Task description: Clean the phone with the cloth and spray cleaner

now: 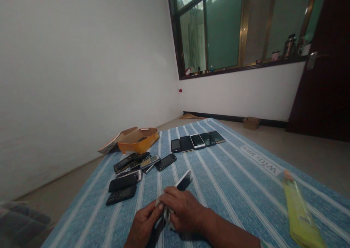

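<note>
At the near middle of the bed, both hands are closed together around a white smartphone (185, 181). Its top end, with a dark screen, sticks out past the fingers; the rest is hidden. My right hand (183, 208) wraps over the phone and a pale cloth (167, 219) bunched against it. Thumb and fingers of my left hand (144, 220) pinch at the cloth and the phone's lower end. Left of the hands lies a pile of old mobile phones (136, 164), with a black phone (121, 195) nearest. Beyond them, several smartphones (197, 141) lie in a row.
An open orange box (140, 144) sits at the bed's far left edge. A bottle of yellow liquid (300, 211) lies on the right of the striped blue bed cover (232, 189). A small cardboard box (251, 123) is on the floor near the dark door (322, 84).
</note>
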A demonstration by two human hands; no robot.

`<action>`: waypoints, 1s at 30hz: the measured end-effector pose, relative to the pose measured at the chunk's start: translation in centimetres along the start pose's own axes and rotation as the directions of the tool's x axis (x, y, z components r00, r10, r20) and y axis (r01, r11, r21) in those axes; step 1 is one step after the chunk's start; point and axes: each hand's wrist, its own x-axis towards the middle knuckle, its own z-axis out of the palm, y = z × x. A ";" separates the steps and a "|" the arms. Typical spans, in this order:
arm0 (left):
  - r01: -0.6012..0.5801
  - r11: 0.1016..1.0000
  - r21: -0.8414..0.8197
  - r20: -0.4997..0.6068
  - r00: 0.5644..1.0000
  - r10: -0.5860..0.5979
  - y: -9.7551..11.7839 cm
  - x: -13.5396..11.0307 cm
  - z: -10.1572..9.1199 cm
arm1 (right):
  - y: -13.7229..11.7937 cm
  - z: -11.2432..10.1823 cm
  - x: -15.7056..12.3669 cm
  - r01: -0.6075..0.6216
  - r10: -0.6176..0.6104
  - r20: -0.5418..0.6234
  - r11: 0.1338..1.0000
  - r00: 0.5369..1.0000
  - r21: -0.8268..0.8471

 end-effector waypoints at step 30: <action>-0.022 0.995 0.098 -0.017 1.000 0.023 -0.7 0.2 -0.3 | 3.3 -0.3 -0.4 -0.285 0.266 -0.109 0.928 0.958 -0.238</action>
